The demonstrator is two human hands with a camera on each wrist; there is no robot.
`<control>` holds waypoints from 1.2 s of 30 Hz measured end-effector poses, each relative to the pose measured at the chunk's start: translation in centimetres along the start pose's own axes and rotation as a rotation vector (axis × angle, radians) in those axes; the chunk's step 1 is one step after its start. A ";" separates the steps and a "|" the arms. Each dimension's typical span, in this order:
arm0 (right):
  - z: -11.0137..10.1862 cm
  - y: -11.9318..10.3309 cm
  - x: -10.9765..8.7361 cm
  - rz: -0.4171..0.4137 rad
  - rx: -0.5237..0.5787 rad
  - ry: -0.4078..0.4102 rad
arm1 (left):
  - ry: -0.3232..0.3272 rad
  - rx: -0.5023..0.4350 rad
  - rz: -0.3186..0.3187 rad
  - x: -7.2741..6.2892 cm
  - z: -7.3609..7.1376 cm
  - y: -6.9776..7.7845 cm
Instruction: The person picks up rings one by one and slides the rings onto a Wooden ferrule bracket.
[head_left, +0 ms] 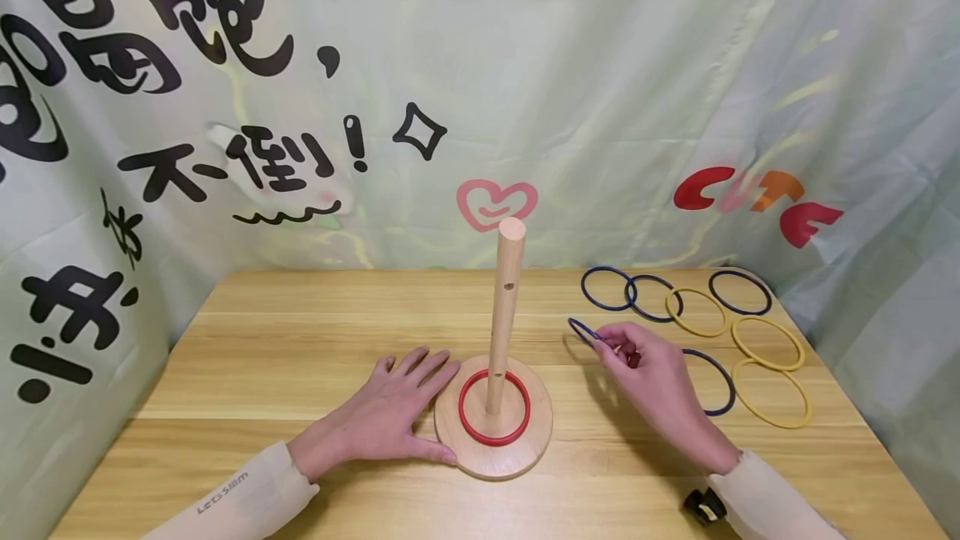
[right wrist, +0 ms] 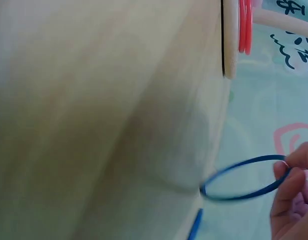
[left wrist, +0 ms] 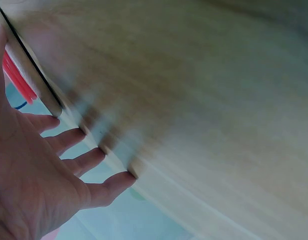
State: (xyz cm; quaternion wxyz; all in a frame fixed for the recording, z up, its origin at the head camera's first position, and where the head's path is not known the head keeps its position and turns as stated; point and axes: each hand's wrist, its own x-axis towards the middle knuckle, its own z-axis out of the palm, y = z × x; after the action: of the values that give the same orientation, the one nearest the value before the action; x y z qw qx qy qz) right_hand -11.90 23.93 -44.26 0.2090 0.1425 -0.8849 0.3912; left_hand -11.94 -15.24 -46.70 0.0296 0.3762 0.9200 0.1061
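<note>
A wooden peg point(head_left: 507, 298) stands upright on a round wooden base point(head_left: 480, 463) in the middle of the table. Red rings point(head_left: 462, 423) lie around the peg's foot, stacked in the right wrist view. My left hand point(head_left: 382, 415) rests spread beside the base, thumb and fingers touching its left edge; in the left wrist view the fingers point(left wrist: 111, 187) are extended. To the right of the peg, my right hand point(head_left: 652, 365) pinches a blue ring point(right wrist: 238, 197) between thumb and fingertips. That ring is tilted and held above the table.
Several blue rings point(head_left: 609, 267) and yellow rings point(head_left: 772, 425) lie on the right side of the table point(head_left: 315, 332), some overlapping. One blue ring point(head_left: 731, 386) is partly hidden behind my right hand. A printed curtain point(head_left: 600, 90) hangs behind and at the sides.
</note>
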 end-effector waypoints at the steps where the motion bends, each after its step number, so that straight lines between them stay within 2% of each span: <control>1: -0.2 -0.1 0.1 -0.039 0.004 0.027 | -0.004 0.000 -0.002 0.0 0.0 0.0; 5: -1.1 -0.9 0.4 -0.175 0.018 0.119 | -0.011 -0.003 -0.002 0.0 0.0 0.0; 9: -2.3 -2.2 0.8 -0.216 0.018 0.157 | -0.010 0.003 -0.005 0.0 0.0 0.0; 18: -5.4 -6.3 1.8 -0.158 0.074 0.167 | -0.005 -0.003 -0.004 0.0 0.0 0.0; 26: -8.4 -10.4 3.7 -0.135 0.227 0.158 | -0.003 -0.005 -0.005 -0.1 0.0 -0.1; 36: -9.0 -13.6 5.3 -0.045 0.338 0.140 | -0.007 0.008 -0.005 0.0 0.1 -0.1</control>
State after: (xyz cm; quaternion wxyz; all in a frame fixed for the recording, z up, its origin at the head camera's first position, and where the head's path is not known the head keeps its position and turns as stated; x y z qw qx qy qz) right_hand -8.51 21.36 -27.66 0.2517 0.1677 -0.7864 0.5386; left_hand -11.95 -15.30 -46.83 0.0318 0.3742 0.9213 0.1011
